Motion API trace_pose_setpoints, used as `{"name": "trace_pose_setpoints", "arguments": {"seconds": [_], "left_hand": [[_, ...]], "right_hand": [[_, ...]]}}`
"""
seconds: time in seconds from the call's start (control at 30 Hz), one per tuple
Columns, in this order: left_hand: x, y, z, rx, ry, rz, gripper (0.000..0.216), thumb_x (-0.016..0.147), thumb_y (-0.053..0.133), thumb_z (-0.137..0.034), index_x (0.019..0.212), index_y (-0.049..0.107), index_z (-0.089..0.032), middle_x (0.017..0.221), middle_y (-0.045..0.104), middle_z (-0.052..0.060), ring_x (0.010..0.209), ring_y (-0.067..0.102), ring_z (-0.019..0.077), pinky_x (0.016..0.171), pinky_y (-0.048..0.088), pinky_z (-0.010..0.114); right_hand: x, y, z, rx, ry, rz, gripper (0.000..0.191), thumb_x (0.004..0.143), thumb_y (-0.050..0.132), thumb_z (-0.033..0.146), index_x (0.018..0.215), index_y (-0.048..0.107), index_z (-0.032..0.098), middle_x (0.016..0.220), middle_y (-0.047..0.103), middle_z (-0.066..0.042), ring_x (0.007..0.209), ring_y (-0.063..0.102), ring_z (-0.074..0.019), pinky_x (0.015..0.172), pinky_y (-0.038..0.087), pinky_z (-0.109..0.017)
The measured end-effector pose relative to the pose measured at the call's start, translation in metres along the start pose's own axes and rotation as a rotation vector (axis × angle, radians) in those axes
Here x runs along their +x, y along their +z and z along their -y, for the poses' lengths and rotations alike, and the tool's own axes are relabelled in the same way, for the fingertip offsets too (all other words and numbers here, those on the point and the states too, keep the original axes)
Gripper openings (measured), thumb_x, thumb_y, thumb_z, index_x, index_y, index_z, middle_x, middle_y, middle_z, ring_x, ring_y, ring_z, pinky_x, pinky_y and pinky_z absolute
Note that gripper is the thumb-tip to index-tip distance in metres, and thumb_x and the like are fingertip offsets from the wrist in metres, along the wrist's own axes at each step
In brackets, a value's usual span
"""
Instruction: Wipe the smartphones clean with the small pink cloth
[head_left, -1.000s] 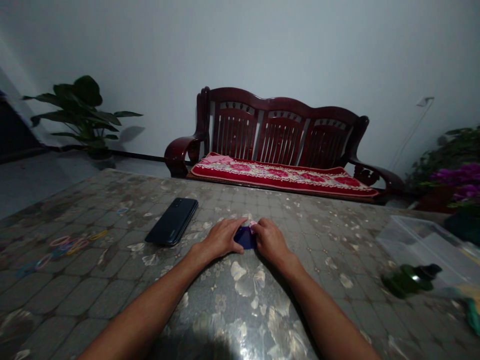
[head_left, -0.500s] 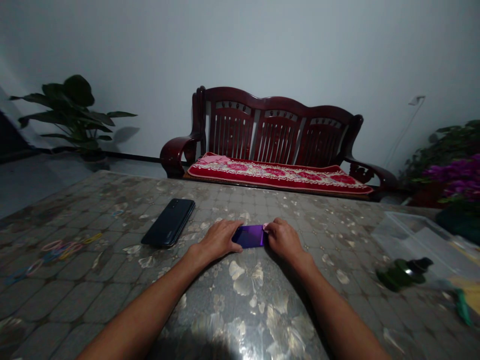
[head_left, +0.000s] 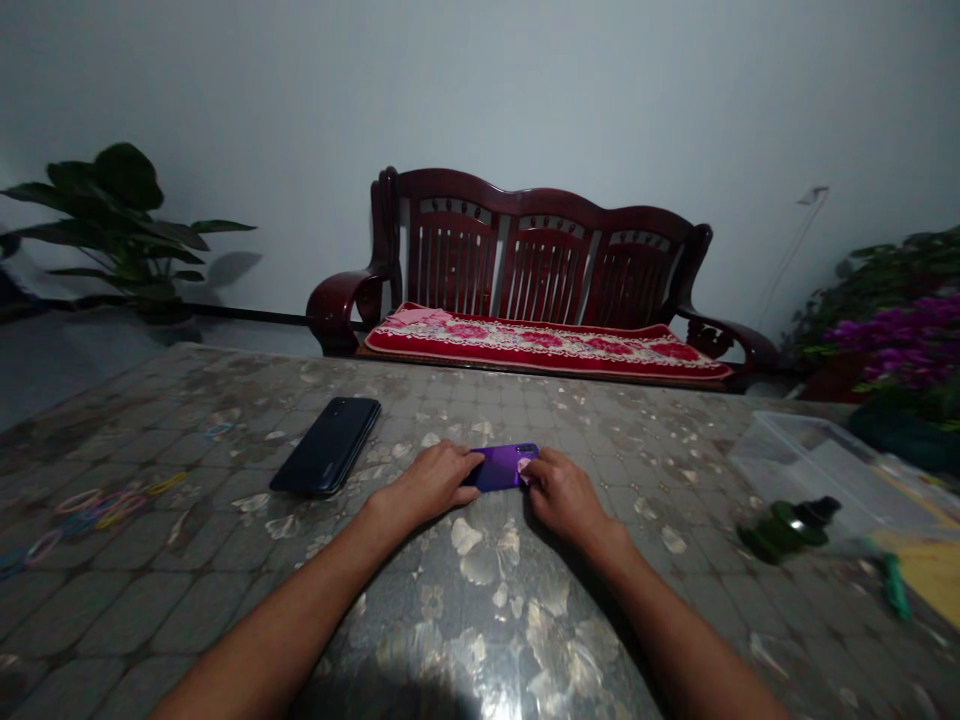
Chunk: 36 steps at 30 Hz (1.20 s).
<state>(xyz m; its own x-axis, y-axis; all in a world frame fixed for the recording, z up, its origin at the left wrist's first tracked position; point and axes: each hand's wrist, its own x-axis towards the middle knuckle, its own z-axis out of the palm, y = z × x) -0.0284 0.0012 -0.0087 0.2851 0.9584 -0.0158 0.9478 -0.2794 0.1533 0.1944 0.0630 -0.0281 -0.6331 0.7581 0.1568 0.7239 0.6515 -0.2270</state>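
Observation:
A purple phone [head_left: 495, 472] lies back up on the patterned table [head_left: 480, 640], its camera corner showing at the far right. Around its left end, the thumb and fingers of my left hand [head_left: 431, 482] are closed, steadying it. My right hand [head_left: 566, 492] is at the right end with its fingers pinched together on a small pale pink piece [head_left: 523, 466], perhaps cloth or tissue, pressed against the phone's back. Most of that piece is hidden under the fingers. To the left of my hands lies a larger dark phone [head_left: 327, 446], untouched.
Loose coloured bands [head_left: 105, 508] lie at the left. At the right are a green bottle with a black top [head_left: 784, 530], a clear plastic box [head_left: 795, 455] and yellow cloth [head_left: 930, 580]. Beyond the table stands a wooden bench [head_left: 540, 250]; flowers [head_left: 911, 340] stand far right.
My right hand has slid the pink piece leftward over the phone's back, uncovering the camera corner. My left hand keeps its hold. The whole view has shifted slightly.

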Motion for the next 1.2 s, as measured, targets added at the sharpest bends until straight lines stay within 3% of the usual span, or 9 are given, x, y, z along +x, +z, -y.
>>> {"name": "trace_pose_setpoints", "arguments": {"seconds": [0.2,0.4,0.47,0.73,1.2], "left_hand": [[0.001,-0.001,-0.005,0.064,-0.004,0.001,0.041,0.088,0.067,-0.027,0.128,0.063,-0.018,0.118,0.069,0.015,0.110,0.064,0.0332,0.093,0.051,0.041],[0.000,-0.003,-0.004,0.087,0.049,0.054,0.052,0.086,0.063,-0.020,0.138,0.058,-0.017,0.124,0.065,0.018,0.115,0.062,0.0343,0.098,0.050,0.043],[-0.001,-0.003,-0.005,0.087,0.048,0.060,0.056,0.084,0.064,-0.016,0.139,0.057,-0.017,0.126,0.064,0.019,0.117,0.061,0.0348,0.100,0.050,0.044],[0.001,-0.003,-0.011,0.090,0.037,0.081,0.071,0.077,0.063,-0.009,0.146,0.048,-0.021,0.127,0.063,0.017,0.114,0.063,0.0340,0.098,0.050,0.044],[0.004,-0.001,-0.009,0.062,0.029,0.062,0.074,0.070,0.059,-0.008,0.141,0.049,-0.024,0.125,0.066,0.013,0.110,0.064,0.0309,0.095,0.050,0.040]], "right_hand": [[-0.001,0.004,-0.018,-0.050,0.130,-0.074,0.025,0.087,0.051,0.009,0.097,0.073,0.018,0.097,0.065,-0.009,0.092,0.059,-0.0205,0.077,0.038,-0.027],[-0.005,0.011,0.003,-0.006,-0.131,-0.085,0.024,0.088,0.052,0.011,0.100,0.070,0.020,0.099,0.065,-0.008,0.094,0.057,-0.0205,0.079,0.039,-0.027],[-0.005,0.011,0.006,0.000,-0.153,-0.079,0.024,0.090,0.052,0.012,0.102,0.071,0.021,0.098,0.065,-0.007,0.093,0.057,-0.0205,0.079,0.040,-0.027],[0.007,0.011,-0.032,0.057,0.207,-0.127,0.032,0.087,0.053,0.009,0.107,0.076,0.018,0.101,0.070,-0.010,0.097,0.063,-0.0204,0.084,0.042,-0.025],[0.013,0.023,-0.045,0.277,0.289,-0.151,0.031,0.087,0.055,0.013,0.106,0.078,0.022,0.109,0.076,-0.006,0.099,0.069,-0.0186,0.085,0.046,-0.023]]}}
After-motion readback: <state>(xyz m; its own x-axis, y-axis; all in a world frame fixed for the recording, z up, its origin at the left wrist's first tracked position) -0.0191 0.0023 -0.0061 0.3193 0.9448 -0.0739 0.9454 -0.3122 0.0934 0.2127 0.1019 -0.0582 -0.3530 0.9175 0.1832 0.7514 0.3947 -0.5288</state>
